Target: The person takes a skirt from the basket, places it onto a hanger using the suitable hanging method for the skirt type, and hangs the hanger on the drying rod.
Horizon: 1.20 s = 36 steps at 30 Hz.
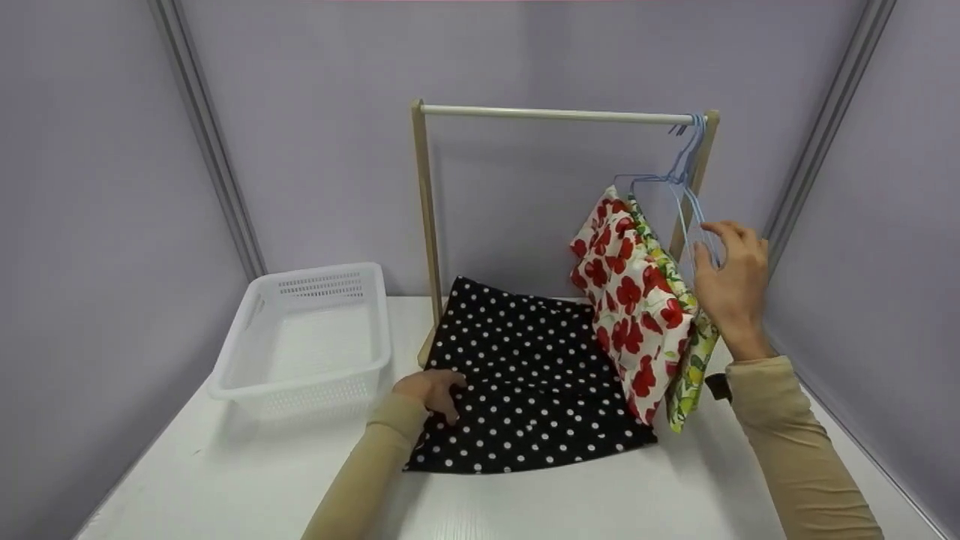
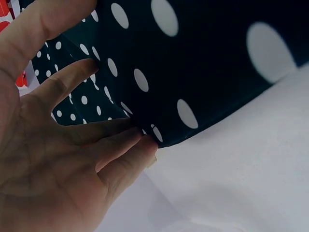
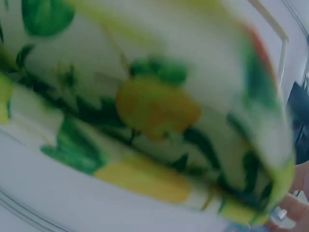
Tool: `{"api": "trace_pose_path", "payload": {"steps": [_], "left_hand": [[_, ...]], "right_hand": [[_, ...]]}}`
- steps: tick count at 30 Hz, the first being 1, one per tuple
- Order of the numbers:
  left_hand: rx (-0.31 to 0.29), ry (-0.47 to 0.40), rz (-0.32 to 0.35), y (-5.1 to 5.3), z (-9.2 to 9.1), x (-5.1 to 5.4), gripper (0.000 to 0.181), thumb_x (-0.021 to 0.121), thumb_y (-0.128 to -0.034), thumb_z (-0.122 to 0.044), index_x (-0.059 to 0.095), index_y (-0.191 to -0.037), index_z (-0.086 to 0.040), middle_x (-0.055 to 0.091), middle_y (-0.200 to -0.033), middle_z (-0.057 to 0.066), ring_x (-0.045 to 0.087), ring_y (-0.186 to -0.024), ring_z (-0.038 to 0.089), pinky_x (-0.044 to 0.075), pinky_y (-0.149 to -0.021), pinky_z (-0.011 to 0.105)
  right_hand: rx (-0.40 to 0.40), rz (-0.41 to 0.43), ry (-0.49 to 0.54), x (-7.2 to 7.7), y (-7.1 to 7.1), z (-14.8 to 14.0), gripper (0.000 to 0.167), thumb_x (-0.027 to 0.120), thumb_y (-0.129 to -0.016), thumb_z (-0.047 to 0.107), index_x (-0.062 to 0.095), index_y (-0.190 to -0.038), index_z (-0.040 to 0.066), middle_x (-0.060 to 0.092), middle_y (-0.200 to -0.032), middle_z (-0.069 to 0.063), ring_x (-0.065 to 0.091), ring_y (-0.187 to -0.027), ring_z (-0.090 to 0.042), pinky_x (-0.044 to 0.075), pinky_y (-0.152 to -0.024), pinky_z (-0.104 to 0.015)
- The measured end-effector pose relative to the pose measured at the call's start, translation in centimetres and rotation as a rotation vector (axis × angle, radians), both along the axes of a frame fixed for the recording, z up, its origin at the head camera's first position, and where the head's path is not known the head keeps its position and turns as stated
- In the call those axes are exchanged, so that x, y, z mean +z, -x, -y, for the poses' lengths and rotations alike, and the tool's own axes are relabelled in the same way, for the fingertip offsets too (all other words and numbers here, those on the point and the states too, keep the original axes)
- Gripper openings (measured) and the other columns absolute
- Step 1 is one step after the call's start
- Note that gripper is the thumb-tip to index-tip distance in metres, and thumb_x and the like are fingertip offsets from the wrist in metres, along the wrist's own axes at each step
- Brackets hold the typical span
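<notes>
A black cloth with white polka dots (image 1: 525, 352) lies spread on the table. My left hand (image 1: 431, 391) rests at its left edge, fingers extended; in the left wrist view the fingertips (image 2: 145, 142) touch the dotted fabric (image 2: 135, 53). Beside the hangers is my right hand (image 1: 731, 277), thumb and forefinger apart around a light-blue hanger (image 1: 694, 202). A red-flowered white cloth (image 1: 630, 300) hangs there, with a lemon-print cloth (image 1: 694, 375) behind it. In the right wrist view the lemon-print cloth (image 3: 154, 106) is blurred and hides most of that hand.
A wooden rack with a white rail (image 1: 555, 114) stands at the back, its hangers gathered at the right end. To the left sits a white plastic basket (image 1: 300, 381) on the white table (image 1: 285, 480). Grey partition walls (image 1: 315, 150) close in the back and sides.
</notes>
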<state>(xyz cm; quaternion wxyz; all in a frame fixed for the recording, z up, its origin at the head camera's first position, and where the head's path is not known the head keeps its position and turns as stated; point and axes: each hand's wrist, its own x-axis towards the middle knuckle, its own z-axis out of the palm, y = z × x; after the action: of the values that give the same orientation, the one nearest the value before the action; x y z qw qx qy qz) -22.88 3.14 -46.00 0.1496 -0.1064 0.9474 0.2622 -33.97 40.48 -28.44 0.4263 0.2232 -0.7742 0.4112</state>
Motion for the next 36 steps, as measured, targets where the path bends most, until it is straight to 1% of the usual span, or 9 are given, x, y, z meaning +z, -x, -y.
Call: {"api": "trace_pose_path", "payload": {"steps": [6, 9, 11, 14, 16, 25, 28, 32, 36], "left_hand": [[0.006, -0.016, 0.001, 0.1, -0.1, 0.1, 0.072, 0.083, -0.0766, -0.017, 0.052, -0.141, -0.027, 0.052, -0.141, 0.011, 0.056, -0.117, 0.031, 0.050, -0.096, 0.050], [0.013, -0.024, -0.001, -0.1, -0.2, 0.1, 0.071, 0.083, -0.0767, -0.017, 0.052, -0.140, -0.027, 0.053, -0.141, 0.011, 0.057, -0.116, 0.031, 0.051, -0.094, 0.051], [0.008, -0.019, -0.011, -0.1, -0.2, 0.0, 0.071, 0.083, -0.0765, -0.017, 0.053, -0.140, -0.027, 0.053, -0.140, 0.010, 0.057, -0.115, 0.030, 0.052, -0.093, 0.049], [0.002, -0.008, -0.026, -0.1, -0.2, 0.0, 0.071, 0.083, -0.0765, -0.017, 0.053, -0.140, -0.027, 0.053, -0.140, 0.008, 0.057, -0.116, 0.029, 0.052, -0.092, 0.048], [-0.008, 0.004, -0.038, -0.1, -0.1, 0.0, 0.071, 0.083, -0.0762, -0.017, 0.053, -0.140, -0.026, 0.054, -0.139, 0.007, 0.057, -0.116, 0.029, 0.052, -0.092, 0.047], [0.002, -0.013, -0.011, -0.1, 0.2, 0.0, 0.073, 0.082, -0.0767, -0.016, 0.051, -0.142, -0.026, 0.053, -0.140, 0.007, 0.054, -0.122, 0.031, 0.048, -0.100, 0.051], [0.015, -0.029, -0.006, -0.1, 0.1, -0.1, 0.074, 0.082, -0.0765, -0.015, 0.051, -0.142, -0.026, 0.052, -0.141, 0.008, 0.053, -0.122, 0.032, 0.048, -0.099, 0.052], [0.033, -0.039, -0.001, 0.1, 0.1, -0.3, 0.073, 0.083, -0.0760, -0.016, 0.052, -0.141, -0.028, 0.053, -0.139, 0.009, 0.055, -0.119, 0.033, 0.049, -0.097, 0.053], [0.039, -0.033, -0.006, 0.2, 0.1, -0.5, 0.072, 0.083, -0.0756, -0.017, 0.053, -0.140, -0.029, 0.056, -0.136, 0.009, 0.058, -0.114, 0.032, 0.050, -0.095, 0.053]], "right_hand": [[0.068, 0.370, 0.064, 0.6, 0.9, -1.6, 0.044, 0.046, -0.103, 0.024, 0.047, -0.143, 0.005, 0.054, -0.136, -0.019, 0.055, -0.116, -0.030, 0.046, -0.091, -0.035], [0.113, 0.497, 0.073, 0.7, 1.5, -2.1, 0.048, 0.039, -0.105, 0.031, 0.045, -0.145, 0.005, 0.058, -0.125, -0.013, 0.057, -0.105, -0.019, 0.047, -0.084, -0.024], [0.147, 0.531, 0.085, 0.7, 1.8, -2.3, 0.049, 0.038, -0.106, 0.032, 0.047, -0.143, 0.002, 0.059, -0.112, -0.005, 0.056, -0.094, -0.012, 0.046, -0.077, -0.018], [0.173, 0.538, 0.104, 0.8, 2.1, -2.4, 0.047, 0.038, -0.106, 0.029, 0.053, -0.137, -0.002, 0.054, -0.094, 0.006, 0.051, -0.083, -0.006, 0.043, -0.068, -0.016], [0.181, 0.536, 0.110, 0.9, 2.1, -2.4, 0.046, 0.038, -0.106, 0.028, 0.055, -0.134, -0.003, 0.052, -0.088, 0.006, 0.049, -0.077, -0.006, 0.041, -0.063, -0.015], [0.261, 0.482, 0.110, 0.7, 2.3, -1.9, 0.040, 0.036, -0.107, 0.028, 0.054, -0.126, -0.002, 0.046, -0.082, 0.002, 0.041, -0.062, -0.005, 0.039, -0.051, -0.016], [0.250, 0.431, 0.120, 0.5, 2.3, -1.9, 0.041, 0.036, -0.107, 0.028, 0.056, -0.126, -0.003, 0.046, -0.082, 0.002, 0.040, -0.061, -0.005, 0.036, -0.049, -0.017], [0.178, 0.365, 0.128, 0.4, 2.1, -1.9, 0.044, 0.038, -0.106, 0.031, 0.059, -0.127, -0.002, 0.049, -0.088, 0.002, 0.044, -0.070, -0.007, 0.036, -0.054, -0.018], [0.102, 0.308, 0.127, 0.2, 1.9, -2.0, 0.044, 0.043, -0.104, 0.037, 0.059, -0.130, 0.005, 0.053, -0.089, 0.004, 0.047, -0.079, -0.007, 0.039, -0.069, -0.021]]}}
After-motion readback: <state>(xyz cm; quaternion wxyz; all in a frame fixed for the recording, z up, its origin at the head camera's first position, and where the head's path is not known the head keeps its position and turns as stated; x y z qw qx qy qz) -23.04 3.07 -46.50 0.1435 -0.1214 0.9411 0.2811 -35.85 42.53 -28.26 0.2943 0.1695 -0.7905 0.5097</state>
